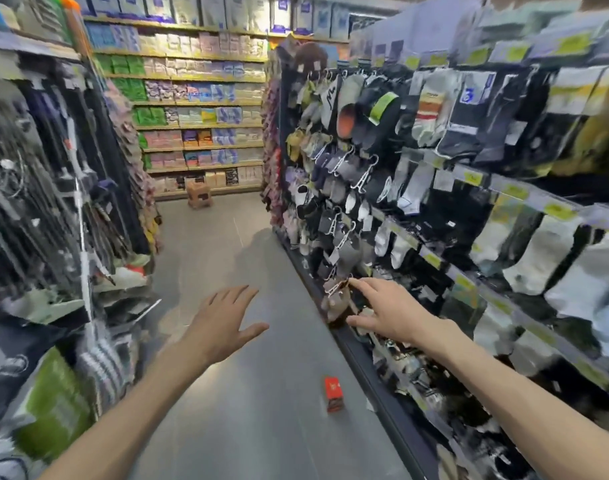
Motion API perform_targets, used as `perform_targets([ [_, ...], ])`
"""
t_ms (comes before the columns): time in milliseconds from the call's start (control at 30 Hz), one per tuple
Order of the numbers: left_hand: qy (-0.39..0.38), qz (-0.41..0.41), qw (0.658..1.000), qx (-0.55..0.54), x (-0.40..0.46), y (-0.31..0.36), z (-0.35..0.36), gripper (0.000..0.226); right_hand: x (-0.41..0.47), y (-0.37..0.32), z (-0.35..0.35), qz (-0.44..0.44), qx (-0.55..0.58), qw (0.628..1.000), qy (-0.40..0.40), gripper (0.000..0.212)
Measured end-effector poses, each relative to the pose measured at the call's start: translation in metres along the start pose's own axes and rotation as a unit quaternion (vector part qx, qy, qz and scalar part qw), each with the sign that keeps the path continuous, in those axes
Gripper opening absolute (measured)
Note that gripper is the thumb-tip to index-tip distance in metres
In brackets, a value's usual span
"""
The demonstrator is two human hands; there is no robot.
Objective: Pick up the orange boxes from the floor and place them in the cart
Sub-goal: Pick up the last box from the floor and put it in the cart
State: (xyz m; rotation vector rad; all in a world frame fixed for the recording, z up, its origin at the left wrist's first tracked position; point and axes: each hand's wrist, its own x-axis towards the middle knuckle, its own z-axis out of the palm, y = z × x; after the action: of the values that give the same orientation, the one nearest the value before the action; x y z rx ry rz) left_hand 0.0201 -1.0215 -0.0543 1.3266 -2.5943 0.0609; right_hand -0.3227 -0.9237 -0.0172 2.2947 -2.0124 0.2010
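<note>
One small orange box [333, 393] lies on the grey floor of a shop aisle, close to the base of the right-hand shelf. My left hand [223, 322] is stretched forward over the middle of the aisle, fingers apart, holding nothing. My right hand [382, 311] reaches out in front of the hanging socks on the right, fingers spread and empty. Both hands are above and beyond the box, well apart from it. No cart shows in this view.
Racks of hanging socks [365, 174] line the right side, with a dark base rail [372, 368] along the floor. Hanging goods [53, 202] crowd the left side. A brown cardboard box [199, 195] stands at the aisle's far end before shelves of packets [199, 98].
</note>
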Motion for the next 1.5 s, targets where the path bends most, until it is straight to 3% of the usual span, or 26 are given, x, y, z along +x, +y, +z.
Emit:
perform_targets([
  [100,-0.015,0.024,1.0,-0.005,0.07,-0.02,0.028,0.08,0.049,0.028,0.023,0.019,0.017,1.0,0.006,0.075],
  [267,-0.037,0.049,0.998,-0.031,0.176,-0.051,0.071,0.088,0.139,0.074,0.066,0.064,0.018,0.998,-0.024,0.089],
  [500,-0.079,0.091,0.991,-0.049,0.291,-0.097,0.139,0.084,0.239,0.124,0.14,0.112,0.045,0.989,-0.082,0.087],
  [667,-0.127,0.101,0.985,-0.064,0.37,-0.128,0.213,0.09,0.296,0.154,0.208,0.149,0.05,0.98,-0.119,0.089],
  [833,-0.175,0.116,0.973,-0.094,0.441,-0.147,0.305,0.083,0.34,0.172,0.293,0.202,0.062,0.964,-0.16,0.091],
  [1100,-0.228,0.12,0.958,-0.125,0.492,-0.17,0.48,0.083,0.373,0.203,0.463,0.301,0.11,0.915,-0.246,0.08],
  [1400,-0.278,0.096,0.942,-0.162,0.46,-0.187,0.749,0.079,0.322,0.222,0.754,0.41,0.157,0.851,-0.288,0.08],
  [1500,-0.283,0.087,0.938,-0.181,0.431,-0.192,0.824,0.079,0.299,0.22,0.844,0.43,0.17,0.835,-0.299,0.089],
])
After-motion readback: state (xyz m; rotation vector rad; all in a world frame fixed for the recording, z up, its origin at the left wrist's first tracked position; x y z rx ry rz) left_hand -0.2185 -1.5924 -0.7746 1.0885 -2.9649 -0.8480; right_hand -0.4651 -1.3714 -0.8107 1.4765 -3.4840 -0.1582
